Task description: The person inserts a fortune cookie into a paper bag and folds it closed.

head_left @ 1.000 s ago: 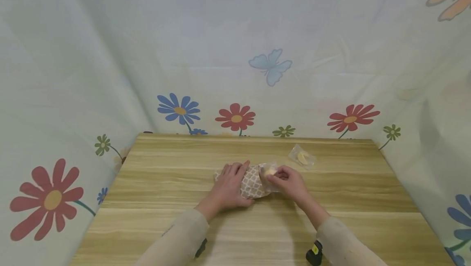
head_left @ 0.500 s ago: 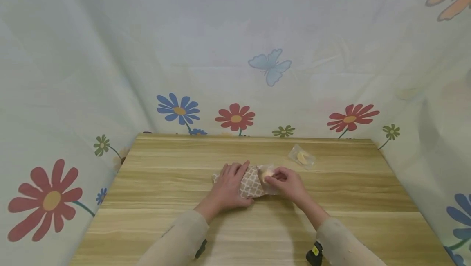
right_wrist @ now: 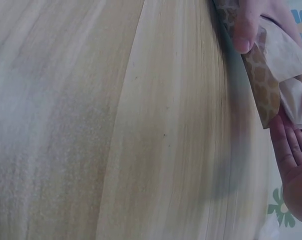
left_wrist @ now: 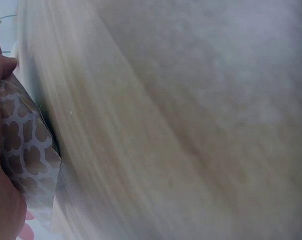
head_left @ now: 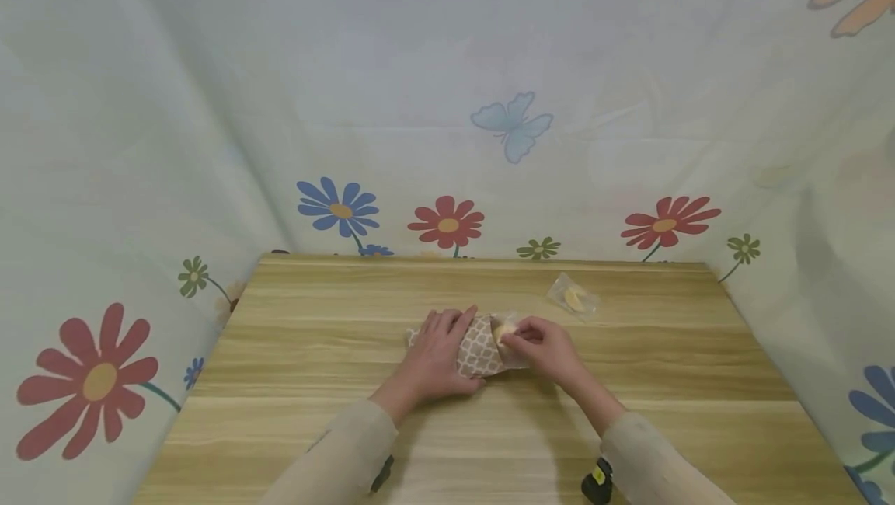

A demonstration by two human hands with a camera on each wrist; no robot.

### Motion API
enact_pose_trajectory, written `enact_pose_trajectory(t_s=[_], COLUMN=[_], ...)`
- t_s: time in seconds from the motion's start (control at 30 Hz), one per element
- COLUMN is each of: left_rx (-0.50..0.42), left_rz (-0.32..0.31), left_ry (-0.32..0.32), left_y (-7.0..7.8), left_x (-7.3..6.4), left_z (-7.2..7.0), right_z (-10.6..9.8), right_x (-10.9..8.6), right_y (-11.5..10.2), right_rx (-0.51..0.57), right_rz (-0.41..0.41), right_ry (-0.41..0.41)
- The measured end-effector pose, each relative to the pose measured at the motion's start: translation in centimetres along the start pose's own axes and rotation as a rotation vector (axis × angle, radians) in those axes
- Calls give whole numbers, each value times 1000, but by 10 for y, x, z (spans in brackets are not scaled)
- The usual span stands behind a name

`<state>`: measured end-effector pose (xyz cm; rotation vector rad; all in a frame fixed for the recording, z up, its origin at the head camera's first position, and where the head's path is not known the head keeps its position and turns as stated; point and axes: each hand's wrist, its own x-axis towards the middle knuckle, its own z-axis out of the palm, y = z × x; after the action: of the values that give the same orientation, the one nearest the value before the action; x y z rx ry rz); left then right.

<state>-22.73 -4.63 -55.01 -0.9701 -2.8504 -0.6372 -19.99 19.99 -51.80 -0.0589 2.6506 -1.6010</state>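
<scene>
A brown paper bag (head_left: 478, 346) with a white lattice pattern lies on the table, its mouth towards the right. My left hand (head_left: 437, 353) holds it from above, fingers over the far side and thumb along the near side. At the bag's mouth my right hand (head_left: 548, 346) pinches a clear packet with a pale yellow piece (head_left: 503, 331) inside; the packet is partly within the mouth. In the left wrist view the patterned bag (left_wrist: 28, 145) shows under the left hand. The right wrist view shows the bag's open edge (right_wrist: 265, 95) beside the right fingers (right_wrist: 288, 142).
A second clear packet (head_left: 573, 297) with a yellow piece lies behind the right hand on the wooden table (head_left: 336, 287). A flower-printed cloth (head_left: 391, 101) hangs behind and at both sides. A black object (head_left: 597, 482) shows by the right sleeve.
My right hand has shifted slightly left, and the packet it pinches has gone further into the bag's mouth. The left hand stays on the bag.
</scene>
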Motion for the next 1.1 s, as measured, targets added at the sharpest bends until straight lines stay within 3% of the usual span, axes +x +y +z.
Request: enact_pose_trajectory(t_s=[0.5, 0.8, 1.1], left_rx=[-19, -91, -112], left_rz=[34, 8, 22], left_ry=[62, 90, 114], left_y=[-2, 2, 2], left_x=[2, 1, 1], left_z=[2, -3, 0], right_z=[-5, -18, -26], right_x=[0, -1, 0], right_y=[-7, -19, -20], right_rx=[-14, -17, 17], right_rz=[-28, -98, -101], right_ry=[-22, -54, -82])
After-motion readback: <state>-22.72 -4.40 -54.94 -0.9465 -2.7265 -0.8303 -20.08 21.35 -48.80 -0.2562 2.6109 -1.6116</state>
